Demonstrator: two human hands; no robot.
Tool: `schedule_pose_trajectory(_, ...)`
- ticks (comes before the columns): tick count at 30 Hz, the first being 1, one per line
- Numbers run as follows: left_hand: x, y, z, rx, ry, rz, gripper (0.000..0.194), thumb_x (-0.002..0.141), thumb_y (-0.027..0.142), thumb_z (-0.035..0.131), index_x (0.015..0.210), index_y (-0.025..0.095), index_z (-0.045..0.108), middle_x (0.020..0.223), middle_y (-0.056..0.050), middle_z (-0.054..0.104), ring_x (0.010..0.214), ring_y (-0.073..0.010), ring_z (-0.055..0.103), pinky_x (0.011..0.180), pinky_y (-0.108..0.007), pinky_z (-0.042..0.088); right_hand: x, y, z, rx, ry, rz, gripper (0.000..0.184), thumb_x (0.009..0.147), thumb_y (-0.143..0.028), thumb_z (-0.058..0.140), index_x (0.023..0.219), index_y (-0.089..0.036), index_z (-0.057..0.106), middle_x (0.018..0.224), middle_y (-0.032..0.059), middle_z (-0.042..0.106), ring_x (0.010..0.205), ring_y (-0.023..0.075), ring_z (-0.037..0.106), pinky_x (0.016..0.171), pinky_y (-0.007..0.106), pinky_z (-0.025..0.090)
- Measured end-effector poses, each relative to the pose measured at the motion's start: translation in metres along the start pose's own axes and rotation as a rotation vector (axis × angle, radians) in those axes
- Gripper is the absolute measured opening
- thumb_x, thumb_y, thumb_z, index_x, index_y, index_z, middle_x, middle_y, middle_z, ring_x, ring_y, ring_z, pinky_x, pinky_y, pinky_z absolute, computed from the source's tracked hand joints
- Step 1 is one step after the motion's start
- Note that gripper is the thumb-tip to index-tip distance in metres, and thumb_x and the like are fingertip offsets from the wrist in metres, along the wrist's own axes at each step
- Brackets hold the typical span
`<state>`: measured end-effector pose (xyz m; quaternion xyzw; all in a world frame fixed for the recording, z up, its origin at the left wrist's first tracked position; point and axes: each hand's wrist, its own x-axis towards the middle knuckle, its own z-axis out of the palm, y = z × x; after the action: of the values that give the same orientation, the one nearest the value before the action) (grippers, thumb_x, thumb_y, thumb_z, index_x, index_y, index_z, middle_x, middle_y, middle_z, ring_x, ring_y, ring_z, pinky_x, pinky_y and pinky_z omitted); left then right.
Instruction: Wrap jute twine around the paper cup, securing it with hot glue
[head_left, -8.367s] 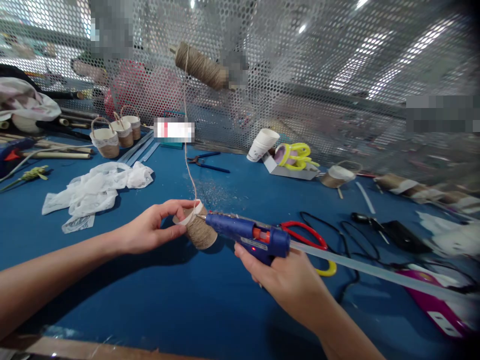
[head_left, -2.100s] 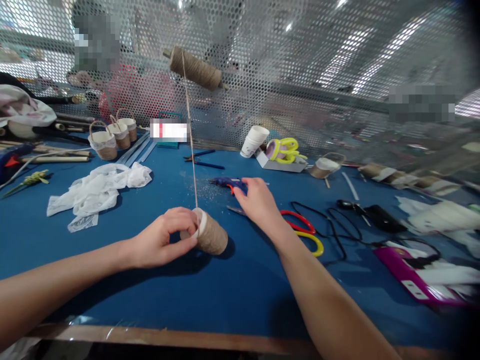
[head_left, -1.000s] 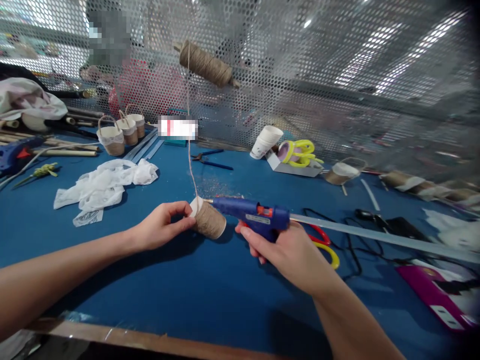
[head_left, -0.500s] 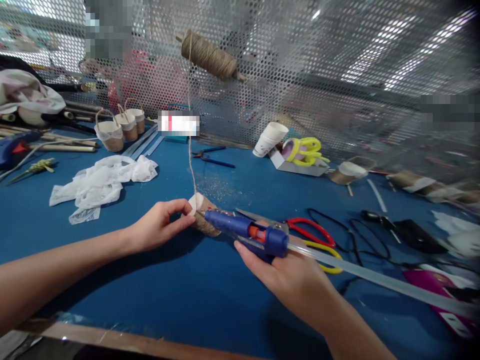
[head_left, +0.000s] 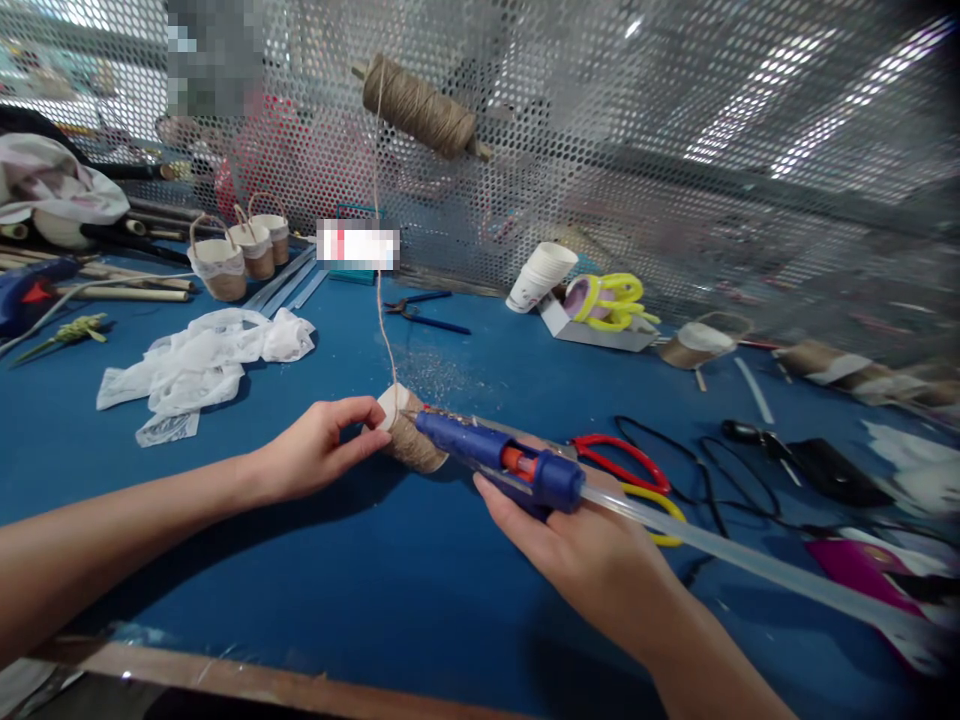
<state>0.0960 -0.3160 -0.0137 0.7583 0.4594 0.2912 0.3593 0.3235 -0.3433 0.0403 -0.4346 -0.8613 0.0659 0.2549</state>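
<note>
My left hand point(head_left: 322, 450) pinches the white rim of a paper cup point(head_left: 414, 446) wrapped in brown twine, tilted on its side over the blue table. In my right hand point(head_left: 577, 530) is a blue hot glue gun point(head_left: 480, 445), with a long clear glue stick point(head_left: 697, 545) out of its back. The gun's nozzle points at the twine near the cup's rim; whether it touches I cannot tell. From the cup a strand of twine point(head_left: 384, 325) runs up to a twine spool point(head_left: 420, 108) on the mesh. Scissors point(head_left: 619, 460) with red and yellow handles lie partly hidden behind the gun.
White lace point(head_left: 199, 365) lies left on the table point(head_left: 360, 590), near several small handled baskets point(head_left: 219, 270). Blue-handled pliers point(head_left: 431, 312), stacked paper cups point(head_left: 540, 278) and a white box point(head_left: 596, 325) with yellow-handled scissors are at the back. Black cords point(head_left: 675, 470) and a purple object point(head_left: 855, 575) lie right.
About two seconds ago my right hand was at the glue gun lying on the table; now it holds the gun against or near the cup. Since half a second ago, the nozzle has shifted slightly.
</note>
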Motion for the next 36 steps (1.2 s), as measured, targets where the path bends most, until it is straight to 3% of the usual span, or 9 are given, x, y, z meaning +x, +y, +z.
schedule_pose_trajectory(15, -0.0006, -0.0004, -0.0019, 0.03, -0.015, 0.023, 0.024, 0.085, 0.032, 0.043, 0.086, 0.012, 0.057, 0.077, -0.003, 0.06, 0.072, -0.0136, 0.053, 0.069, -0.027, 0.044, 0.0014, -0.0003, -0.0018, -0.024, -0.024, -0.01, 0.017, 0.079, -0.013, 0.048, 0.072, -0.019, 0.062, 0.053, -0.0007, 0.056, 0.041, 0.011, 0.049, 0.039, 0.021, 0.042)
schedule_pose_trajectory(20, 0.0002, 0.0009, -0.0027, 0.026, -0.021, 0.036, 0.023, 0.085, 0.03, 0.043, 0.086, 0.012, 0.057, 0.079, -0.004, 0.061, 0.073, -0.0143, 0.054, 0.07, -0.027, 0.044, -0.0008, 0.0019, 0.0012, 0.024, 0.0, 0.037, 0.019, 0.081, -0.015, 0.045, 0.072, -0.02, 0.061, 0.055, 0.0008, 0.058, 0.043, 0.0129, 0.052, 0.041, 0.024, 0.043)
schedule_pose_trajectory(28, 0.0013, 0.0009, -0.0016, 0.02, -0.007, 0.007, 0.024, 0.085, 0.032, 0.043, 0.085, 0.012, 0.057, 0.077, -0.003, 0.061, 0.071, -0.0138, 0.053, 0.069, -0.027, 0.044, -0.0038, -0.0014, 0.002, 0.055, -0.072, 0.101, 0.012, 0.079, -0.015, 0.049, 0.069, -0.02, 0.056, 0.056, -0.0009, 0.056, 0.044, 0.0111, 0.05, 0.042, 0.022, 0.044)
schedule_pose_trajectory(32, 0.0015, 0.0008, -0.002, 0.025, -0.006, 0.019, 0.023, 0.084, 0.032, 0.043, 0.085, 0.012, 0.056, 0.078, -0.004, 0.061, 0.072, -0.0144, 0.053, 0.07, -0.028, 0.044, -0.0046, 0.0005, 0.0022, -0.026, -0.114, 0.041, 0.013, 0.078, -0.014, 0.049, 0.073, -0.019, 0.06, 0.061, 0.0012, 0.061, 0.046, 0.0121, 0.053, 0.043, 0.023, 0.045)
schedule_pose_trajectory(36, 0.0014, -0.0003, -0.0024, 0.037, -0.008, 0.054, 0.022, 0.085, 0.029, 0.043, 0.084, 0.012, 0.056, 0.078, -0.005, 0.06, 0.072, -0.0145, 0.053, 0.069, -0.027, 0.043, -0.0037, 0.0079, -0.0004, -0.123, -0.029, -0.119, 0.024, 0.082, -0.015, 0.041, 0.077, -0.02, 0.064, 0.061, 0.0037, 0.063, 0.051, 0.0155, 0.058, 0.05, 0.027, 0.05)
